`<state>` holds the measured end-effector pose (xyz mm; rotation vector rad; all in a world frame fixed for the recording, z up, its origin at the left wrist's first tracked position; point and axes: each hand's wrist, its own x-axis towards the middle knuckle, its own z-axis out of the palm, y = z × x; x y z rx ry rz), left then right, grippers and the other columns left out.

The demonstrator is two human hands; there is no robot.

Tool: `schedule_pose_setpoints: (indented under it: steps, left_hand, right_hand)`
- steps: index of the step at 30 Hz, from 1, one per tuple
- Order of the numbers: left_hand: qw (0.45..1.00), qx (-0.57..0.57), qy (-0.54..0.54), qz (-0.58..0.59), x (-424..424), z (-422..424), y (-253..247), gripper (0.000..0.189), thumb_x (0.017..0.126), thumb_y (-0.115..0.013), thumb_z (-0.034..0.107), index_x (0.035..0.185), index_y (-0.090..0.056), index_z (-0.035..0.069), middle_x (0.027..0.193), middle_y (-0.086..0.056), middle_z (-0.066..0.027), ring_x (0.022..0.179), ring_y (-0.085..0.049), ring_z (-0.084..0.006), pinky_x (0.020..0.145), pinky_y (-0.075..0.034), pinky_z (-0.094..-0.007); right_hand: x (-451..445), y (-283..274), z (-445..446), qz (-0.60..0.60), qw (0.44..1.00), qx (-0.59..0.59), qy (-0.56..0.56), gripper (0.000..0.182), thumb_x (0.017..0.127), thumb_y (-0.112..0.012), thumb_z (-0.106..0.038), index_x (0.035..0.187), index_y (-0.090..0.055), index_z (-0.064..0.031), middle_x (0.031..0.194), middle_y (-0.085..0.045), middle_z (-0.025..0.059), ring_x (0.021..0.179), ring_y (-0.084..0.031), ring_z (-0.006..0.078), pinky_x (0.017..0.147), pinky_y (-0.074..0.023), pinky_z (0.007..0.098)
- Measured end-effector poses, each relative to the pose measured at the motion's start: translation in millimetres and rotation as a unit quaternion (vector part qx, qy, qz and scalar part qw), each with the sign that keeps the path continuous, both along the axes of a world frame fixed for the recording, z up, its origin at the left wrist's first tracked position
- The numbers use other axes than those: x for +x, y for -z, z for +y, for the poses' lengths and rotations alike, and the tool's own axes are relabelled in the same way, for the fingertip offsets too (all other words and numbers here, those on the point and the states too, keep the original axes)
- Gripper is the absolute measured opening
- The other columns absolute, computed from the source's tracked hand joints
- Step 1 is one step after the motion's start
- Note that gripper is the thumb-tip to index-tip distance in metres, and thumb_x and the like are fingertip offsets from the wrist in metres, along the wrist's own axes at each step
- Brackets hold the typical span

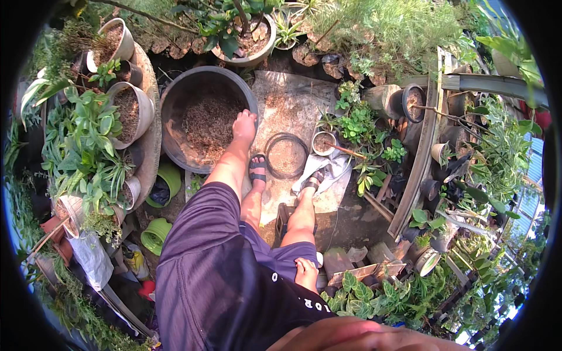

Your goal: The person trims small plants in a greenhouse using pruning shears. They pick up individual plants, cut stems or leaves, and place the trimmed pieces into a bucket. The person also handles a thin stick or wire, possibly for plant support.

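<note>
My left hand (244,126) is at the right rim of a large black plastic tub (169,131), its fingers bent over the edge. Loose brown soil or compost (206,123) covers the tub's bottom, thinner toward the near side. By my right thigh, my right hand (306,274) rests against the dark shorts with its fingers loosely bent; nothing shows in it. Between my sandalled feet and the tub lies a coil of dark hose or wire (287,155) on a pale sheet (281,101). Beside it stands a small white pot of soil (323,144) with a stick-like tool (347,152) across it.
Potted plants crowd a round stand (147,175) at left. Two green pots (175,182) lie below it. White cloth or sacking (329,175) is under my right foot. A wooden rail (417,175) edges the right side, with several plants around it. A large pot (259,55) stands ahead.
</note>
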<state>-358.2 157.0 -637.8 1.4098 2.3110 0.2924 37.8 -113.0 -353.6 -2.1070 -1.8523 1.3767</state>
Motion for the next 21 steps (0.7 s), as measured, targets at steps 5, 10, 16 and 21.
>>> schedule_pose_setpoints:
  steps: [5, 10, 16, 21]
  left_hand:
    - [0.979, 0.148, 0.094, -0.101, 25, -40, -92, 0.013, 0.088, -0.059, 0.010, 0.099, -0.065, 0.009, 0.094, -0.064, -0.0131, 0.093, -0.062, -0.0335, 0.080, -0.051, -0.0460]
    - [0.912, 0.272, 0.104, -0.289, 51, -62, -218, 0.030, 0.087, -0.055, -0.009, 0.113, -0.062, 0.003, 0.103, -0.066, -0.0156, 0.090, -0.069, -0.0278, 0.079, -0.056, -0.0352]
    - [0.880, 0.314, 0.076, -0.349, 55, -69, -406, 0.028, 0.092, -0.055, -0.005, 0.119, -0.057, 0.000, 0.099, -0.064, -0.0127, 0.086, -0.069, -0.0200, 0.077, -0.056, -0.0314]
    - [0.836, 0.235, 0.129, -0.478, 72, -68, -510, 0.029, 0.094, -0.054, -0.003, 0.122, -0.053, 0.001, 0.098, -0.063, -0.0081, 0.088, -0.069, -0.0165, 0.075, -0.057, -0.0307]
  right_hand:
    - [29, 8, 6, 0.031, 0.997, 0.042, 0.062, 0.018, 0.087, -0.057, 0.002, 0.099, -0.070, -0.0003, 0.086, -0.070, 0.0151, 0.080, -0.068, 0.0282, 0.076, -0.0533, 0.0382]
    - [22, -14, 50, 0.147, 0.975, 0.040, 0.160, 0.021, 0.093, -0.055, 0.000, 0.110, -0.067, 0.0011, 0.086, -0.068, 0.0098, 0.078, -0.065, 0.0156, 0.076, -0.0522, 0.0308]
    - [-58, -94, 161, 0.346, 0.922, 0.102, 0.139, 0.016, 0.100, -0.056, -0.008, 0.111, -0.064, -0.0005, 0.087, -0.062, 0.0014, 0.072, -0.054, 0.0068, 0.064, -0.0439, 0.0231]
    - [-113, -186, 205, 0.439, 0.860, 0.247, 0.085, 0.013, 0.101, -0.059, -0.013, 0.107, -0.066, -0.0040, 0.079, -0.056, -0.0032, 0.059, -0.046, 0.0035, 0.052, -0.0365, 0.0195]
